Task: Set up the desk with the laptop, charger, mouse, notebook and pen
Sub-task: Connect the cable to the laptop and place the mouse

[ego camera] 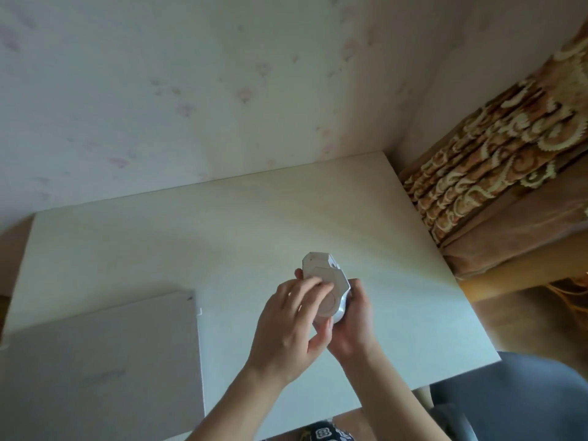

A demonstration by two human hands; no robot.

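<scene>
A white mouse (323, 275) is held upside down above the middle of the white desk (222, 237), its underside facing me. My right hand (353, 316) cradles it from below and the right. My left hand (292, 319) lies over its lower part, fingertips pressing on the underside. A closed grey laptop (101, 361) lies flat on the desk at the front left. Charger, notebook and pen are not in view.
The desk stands against a pale wall (191, 90) with faint pink marks. A patterned brown and cream curtain (496, 160) hangs to the right of the desk. A grey chair (509, 396) shows at the bottom right.
</scene>
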